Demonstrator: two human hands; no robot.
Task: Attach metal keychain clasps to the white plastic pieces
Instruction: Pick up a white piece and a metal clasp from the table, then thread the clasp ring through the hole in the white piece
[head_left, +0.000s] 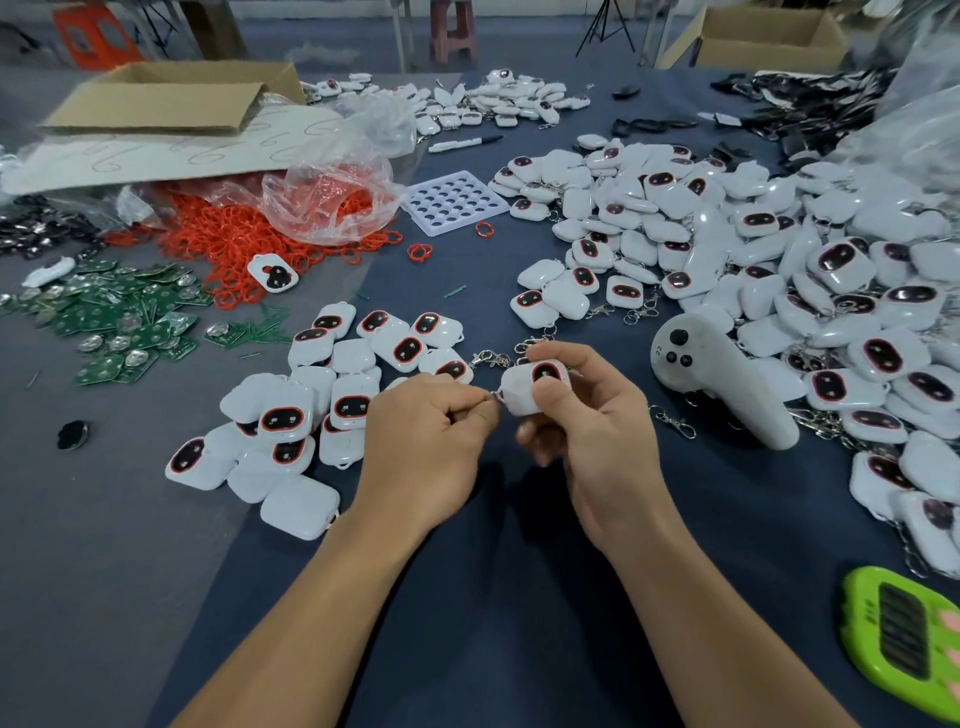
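The right hand (587, 415) grips a white plastic piece (535, 387) between thumb and fingers, dark face up. Touching its left corner, the left hand (426, 436) pinches something small and metallic, likely a clasp ring, mostly hidden by the fingertips. Spare clasps (491, 358) lie just beyond the hands on the table (467, 597), unfinished pieces (311, 405) to the left. The ring could slip from so fine a pinch, or miss the piece's loop.
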